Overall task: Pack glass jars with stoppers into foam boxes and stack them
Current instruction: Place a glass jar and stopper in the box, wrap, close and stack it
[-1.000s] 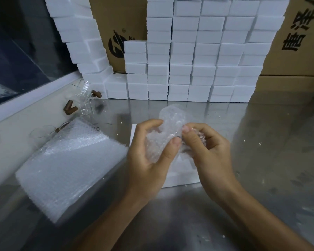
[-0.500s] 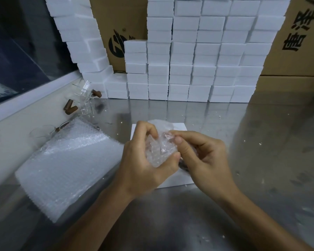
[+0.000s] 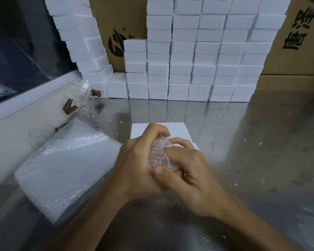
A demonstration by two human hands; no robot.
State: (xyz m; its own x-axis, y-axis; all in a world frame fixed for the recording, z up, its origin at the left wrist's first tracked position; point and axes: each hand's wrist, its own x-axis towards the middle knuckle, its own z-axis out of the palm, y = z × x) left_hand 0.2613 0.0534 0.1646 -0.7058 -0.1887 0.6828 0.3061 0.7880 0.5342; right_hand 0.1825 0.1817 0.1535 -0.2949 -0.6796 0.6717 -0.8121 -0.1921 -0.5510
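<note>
My left hand (image 3: pixel 138 165) and my right hand (image 3: pixel 190 171) are pressed together around a bubble-wrap bundle (image 3: pixel 159 156); the fingers of both hands curl round it and my left thumb lies across its lower end; the contents of the bundle cannot be made out through the wrap. The bundle is held above the near edge of a white foam box (image 3: pixel 174 130) lying on the steel table (image 3: pixel 243 178). A stack of bubble-wrap sheets (image 3: pixel 65 163) lies left of my hands. Loose glass jars (image 3: pixel 83 98) with brown stoppers (image 3: pixel 69 106) lie at the far left. Stacked foam boxes (image 3: pixel 198 57) stand along the back, in front of cardboard cartons (image 3: pixel 297 42).
</note>
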